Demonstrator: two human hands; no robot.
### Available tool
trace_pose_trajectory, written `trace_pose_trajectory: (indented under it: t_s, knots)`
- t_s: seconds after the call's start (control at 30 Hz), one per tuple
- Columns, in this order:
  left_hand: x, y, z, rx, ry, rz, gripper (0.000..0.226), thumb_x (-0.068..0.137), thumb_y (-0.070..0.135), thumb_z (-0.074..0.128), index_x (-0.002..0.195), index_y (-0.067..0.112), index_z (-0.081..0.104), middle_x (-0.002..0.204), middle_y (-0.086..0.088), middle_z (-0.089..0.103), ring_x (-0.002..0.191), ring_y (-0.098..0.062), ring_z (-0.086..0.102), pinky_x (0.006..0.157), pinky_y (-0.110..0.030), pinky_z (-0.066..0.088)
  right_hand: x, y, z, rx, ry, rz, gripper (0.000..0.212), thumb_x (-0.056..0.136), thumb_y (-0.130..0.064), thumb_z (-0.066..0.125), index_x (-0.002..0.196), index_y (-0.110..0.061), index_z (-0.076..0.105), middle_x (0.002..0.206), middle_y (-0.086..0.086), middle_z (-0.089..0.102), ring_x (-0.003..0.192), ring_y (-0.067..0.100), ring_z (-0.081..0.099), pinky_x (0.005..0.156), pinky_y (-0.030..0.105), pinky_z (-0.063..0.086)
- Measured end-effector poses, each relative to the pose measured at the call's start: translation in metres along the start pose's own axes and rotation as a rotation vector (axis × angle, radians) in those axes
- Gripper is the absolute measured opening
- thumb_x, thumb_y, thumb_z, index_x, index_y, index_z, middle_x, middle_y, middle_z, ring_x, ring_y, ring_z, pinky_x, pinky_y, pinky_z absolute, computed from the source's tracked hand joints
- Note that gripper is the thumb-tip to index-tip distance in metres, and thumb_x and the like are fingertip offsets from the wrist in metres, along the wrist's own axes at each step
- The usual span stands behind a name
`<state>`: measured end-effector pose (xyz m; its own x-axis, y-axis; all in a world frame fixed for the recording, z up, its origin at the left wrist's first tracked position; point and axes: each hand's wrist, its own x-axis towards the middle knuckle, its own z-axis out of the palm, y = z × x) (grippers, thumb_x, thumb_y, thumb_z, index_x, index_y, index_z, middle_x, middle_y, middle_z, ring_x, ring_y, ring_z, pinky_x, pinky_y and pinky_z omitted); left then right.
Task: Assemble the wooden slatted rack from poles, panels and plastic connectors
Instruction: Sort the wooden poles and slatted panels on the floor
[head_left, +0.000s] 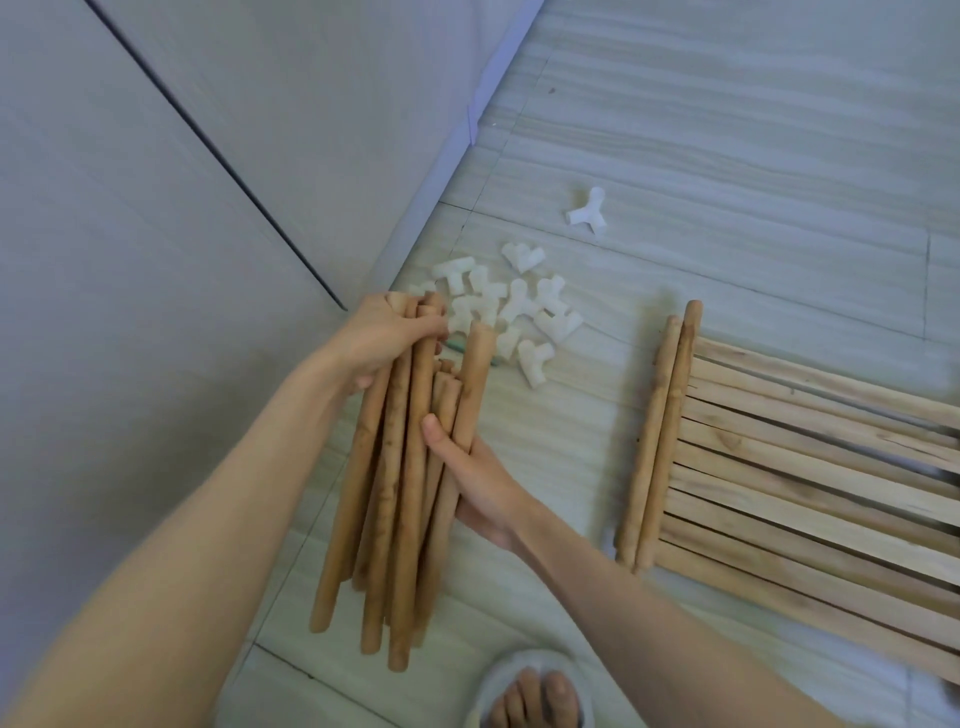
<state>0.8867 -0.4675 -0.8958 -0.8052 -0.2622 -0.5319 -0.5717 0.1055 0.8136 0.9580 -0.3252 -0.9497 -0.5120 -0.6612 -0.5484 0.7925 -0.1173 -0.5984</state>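
Bare toes in a pale slipper (535, 693) sat at the bottom edge, on the tiled floor (727, 156). Just above that we logged the bundle of wooden poles (400, 499), round, brown, lying roughly lengthwise away from the camera with near ends uneven and fanned out on the floor. We saw the left hand (389, 338) wrapped over the far ends of the poles, fingers curled around several of them. The right hand (475, 478) gripped the bundle from the right side at about mid-length, thumb on top, fingers tucked underneath one of the poles. Both forearms came in from the bottom corners.

Beyond the far pole ends we noted a heap of white plastic connectors (514, 306), T and elbow shapes, loosely piled on the floor, some touching each other. One separate connector (589, 213) lay farther off, apart from the heap. A small green bit showed between the poles and the heap; we could not tell what it was.

To the right, well apart from the bundle, lay the slatted panels (810, 467), light wood slats running off the right edge, with two end poles (657, 436) side by side along the left edge. Grey wall panels (156, 208) filled the left, with a dark seam running diagonally.
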Motion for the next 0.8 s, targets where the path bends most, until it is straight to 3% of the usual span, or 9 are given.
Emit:
trace_pose_trajectory:
  t_s: [0.17,0.3,0.43,0.53,0.67,0.8]
  knots:
    - [0.032,-0.029,-0.009,0.099,-0.08,-0.164,0.014,0.08,0.009,0.068,0.089,-0.001,0.066,0.079,-0.017,0.066,0.066,-0.018,0.066,0.058,-0.03,0.057,0.01,0.018,-0.011,0.163,0.09,0.073,0.048,0.096,-0.043,0.042,0.131,-0.012,0.051,0.123,0.013,0.063,0.115,0.025,0.059,0.103,0.044,0.043]
    - [0.047,-0.038,-0.01,0.183,-0.074,-0.239,0.019,0.077,0.012,0.069,0.091,-0.002,0.068,0.081,-0.016,0.069,0.076,-0.025,0.066,0.076,-0.041,0.057,0.024,0.022,-0.021,0.307,0.272,0.165,0.038,0.1,-0.026,0.042,0.13,-0.005,0.052,0.124,0.018,0.06,0.116,0.031,0.057,0.104,0.05,0.04]
    - [0.05,-0.037,-0.004,0.299,-0.015,-0.137,0.007,0.074,0.002,0.065,0.07,0.006,0.061,0.069,-0.012,0.063,0.064,-0.022,0.061,0.065,-0.028,0.055,0.037,0.024,-0.019,0.338,0.33,0.172,0.037,0.101,-0.022,0.039,0.131,-0.004,0.048,0.126,0.02,0.058,0.117,0.033,0.056,0.103,0.051,0.041]
    - [0.056,-0.038,-0.008,0.267,0.047,-0.087,0.022,0.079,-0.004,0.059,0.064,0.008,0.051,0.064,-0.01,0.055,0.062,-0.026,0.062,0.075,-0.04,0.054,0.043,0.023,-0.014,0.363,0.358,0.16,0.037,0.102,-0.026,0.037,0.134,-0.007,0.044,0.126,0.02,0.058,0.116,0.034,0.057,0.1,0.052,0.043]
    - [0.056,-0.026,-0.015,0.347,0.054,-0.048,0.018,0.08,0.0,0.059,0.067,0.008,0.049,0.064,-0.009,0.055,0.051,-0.022,0.062,0.059,-0.037,0.053,0.044,0.02,-0.017,0.333,0.434,0.146,0.026,0.1,-0.03,0.041,0.122,-0.017,0.044,0.133,0.02,0.05,0.126,0.033,0.047,0.103,0.052,0.039]
    - [0.052,0.002,-0.014,0.401,0.096,0.047,0.008,0.08,0.004,0.058,0.076,0.006,0.051,0.063,-0.009,0.054,0.046,-0.02,0.056,0.051,-0.031,0.049,0.035,0.017,-0.023,0.33,0.414,0.19,0.044,0.099,-0.036,0.041,0.137,-0.014,0.033,0.109,0.014,0.061,0.098,0.026,0.06,0.097,0.049,0.044]
